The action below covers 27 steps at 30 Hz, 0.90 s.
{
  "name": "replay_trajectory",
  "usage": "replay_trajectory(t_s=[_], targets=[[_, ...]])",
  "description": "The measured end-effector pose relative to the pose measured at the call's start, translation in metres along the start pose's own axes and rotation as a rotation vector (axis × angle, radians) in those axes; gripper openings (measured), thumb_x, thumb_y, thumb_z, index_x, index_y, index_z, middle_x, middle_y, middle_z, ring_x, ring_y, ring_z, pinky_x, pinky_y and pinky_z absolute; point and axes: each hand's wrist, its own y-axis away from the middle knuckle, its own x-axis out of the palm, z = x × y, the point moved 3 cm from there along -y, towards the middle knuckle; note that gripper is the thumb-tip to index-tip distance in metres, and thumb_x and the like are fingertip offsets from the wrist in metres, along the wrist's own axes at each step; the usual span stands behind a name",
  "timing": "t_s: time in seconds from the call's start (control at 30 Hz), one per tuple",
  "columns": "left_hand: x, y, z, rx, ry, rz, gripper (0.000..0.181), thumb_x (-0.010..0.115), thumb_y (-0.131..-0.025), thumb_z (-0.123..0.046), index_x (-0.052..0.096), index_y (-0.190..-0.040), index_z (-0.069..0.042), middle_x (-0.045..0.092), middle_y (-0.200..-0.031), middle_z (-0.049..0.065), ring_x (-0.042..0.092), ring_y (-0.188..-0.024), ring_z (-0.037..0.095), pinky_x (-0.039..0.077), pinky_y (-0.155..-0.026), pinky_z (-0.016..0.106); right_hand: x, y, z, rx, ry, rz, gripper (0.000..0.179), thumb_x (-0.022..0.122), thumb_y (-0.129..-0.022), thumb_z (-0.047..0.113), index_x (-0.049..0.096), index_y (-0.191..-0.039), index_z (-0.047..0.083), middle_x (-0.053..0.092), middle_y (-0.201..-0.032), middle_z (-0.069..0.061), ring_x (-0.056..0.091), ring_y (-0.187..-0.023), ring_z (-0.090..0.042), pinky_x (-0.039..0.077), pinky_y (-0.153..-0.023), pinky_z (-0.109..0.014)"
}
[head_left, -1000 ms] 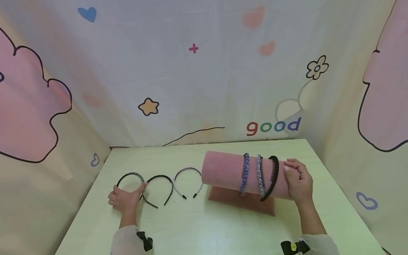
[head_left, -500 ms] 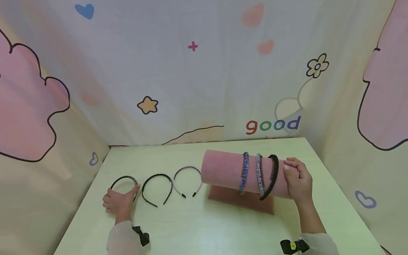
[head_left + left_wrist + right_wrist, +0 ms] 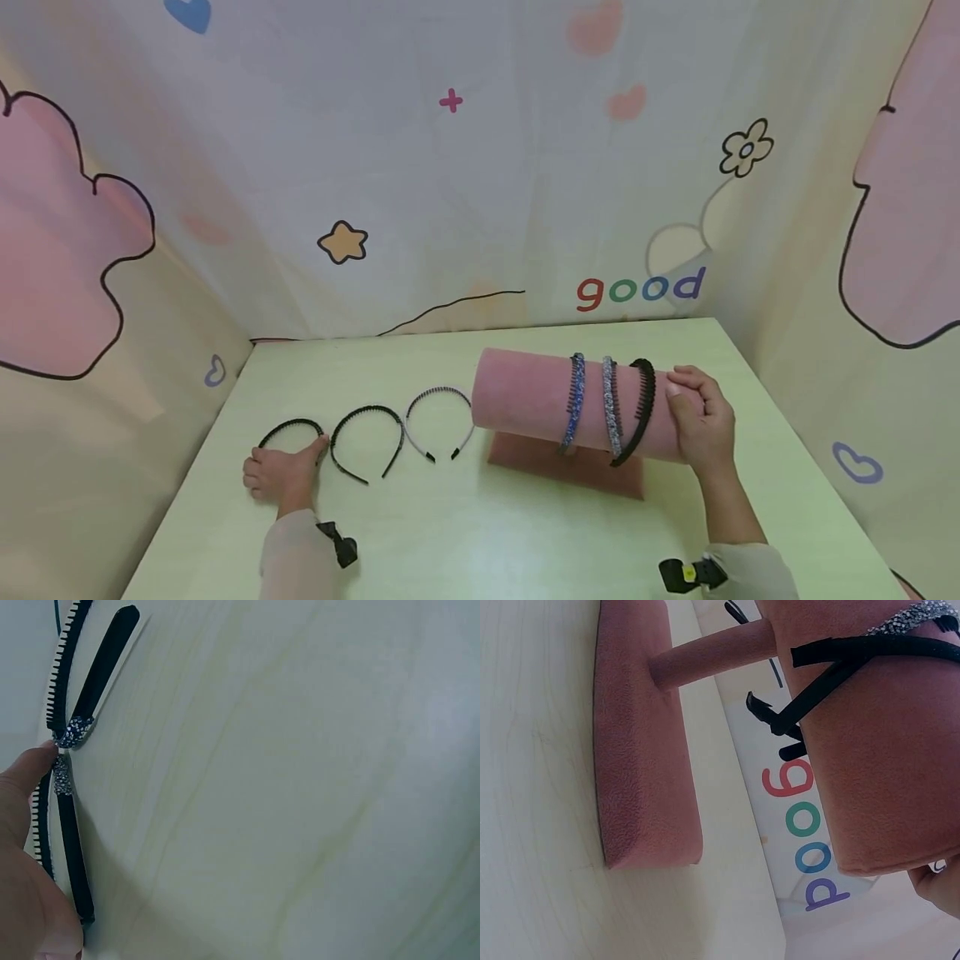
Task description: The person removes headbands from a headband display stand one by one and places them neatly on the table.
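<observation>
At the table's left, my left hand (image 3: 281, 477) holds a black toothed headband (image 3: 288, 422) between thumb and fingers. In the left wrist view the thumb (image 3: 34, 766) lies at its side, close to glittery black band ends. My right hand (image 3: 705, 425) grips the right end of a pink padded roll (image 3: 517, 387), which a post joins to a flat pink base (image 3: 641, 750). Around the roll sit a blue glitter headband (image 3: 576, 392), a silver glitter headband (image 3: 608, 392) and a black headband (image 3: 643, 412) nearest the right hand.
Right of the left hand lie another black headband (image 3: 375, 407) and a pale headband (image 3: 437, 389), side by side with ends toward the person. The pale one reaches the roll's left end. A printed cloth (image 3: 450, 183) encloses the table (image 3: 420, 542) at back and sides.
My left hand has moved left with its headband, away from the middle black one, and the band now lies flatter. My right hand keeps its grip on the roll. The head view tilts slightly.
</observation>
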Motion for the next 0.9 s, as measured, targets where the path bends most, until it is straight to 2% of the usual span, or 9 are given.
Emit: replay_trajectory(t_s=[0.3, 0.6, 0.77, 0.9], targets=[[0.0023, -0.0024, -0.0040, 0.029, -0.048, 0.035, 0.123, 0.077, -0.066, -0.052, 0.005, -0.142, 0.013, 0.011, -0.138, 0.036, 0.013, -0.126, 0.050, 0.014, -0.100, 0.058, -0.0008, -0.0015, -0.0001, 0.013, 0.002, -0.002, 0.023, 0.056, -0.092, 0.012, 0.059, -0.105, -0.006, 0.056, -0.115, -0.003, 0.048, -0.107, -0.008, 0.035, -0.087, -0.022], [0.0029, -0.0052, -0.0021, 0.113, -0.096, 0.076, 0.117, 0.072, -0.070, -0.054, 0.007, -0.139, 0.014, 0.011, -0.136, 0.038, 0.011, -0.126, 0.052, 0.014, -0.100, 0.059, 0.0007, -0.0031, -0.0018, 0.003, 0.012, 0.015, 0.022, 0.056, -0.092, 0.012, 0.060, -0.105, -0.005, 0.056, -0.116, -0.005, 0.048, -0.108, -0.009, 0.035, -0.088, -0.023], [0.0030, -0.0013, -0.0027, 0.137, -0.086, 0.092, 0.117, 0.072, -0.071, -0.054, 0.006, -0.140, 0.015, 0.009, -0.138, 0.038, 0.009, -0.126, 0.053, 0.012, -0.100, 0.060, -0.0004, -0.0012, -0.0019, 0.025, 0.037, 0.017, 0.023, 0.055, -0.092, 0.014, 0.060, -0.105, -0.004, 0.056, -0.117, -0.004, 0.047, -0.109, -0.008, 0.035, -0.089, -0.023], [0.0021, -0.0034, -0.0075, 0.152, -0.056, 0.104, 0.121, 0.073, -0.068, -0.056, 0.005, -0.142, 0.012, 0.006, -0.139, 0.037, 0.007, -0.127, 0.052, 0.010, -0.100, 0.061, -0.0006, -0.0020, -0.0005, 0.015, 0.023, 0.005, 0.021, 0.056, -0.091, 0.010, 0.059, -0.104, -0.006, 0.056, -0.115, -0.006, 0.048, -0.107, -0.007, 0.035, -0.088, -0.022]])
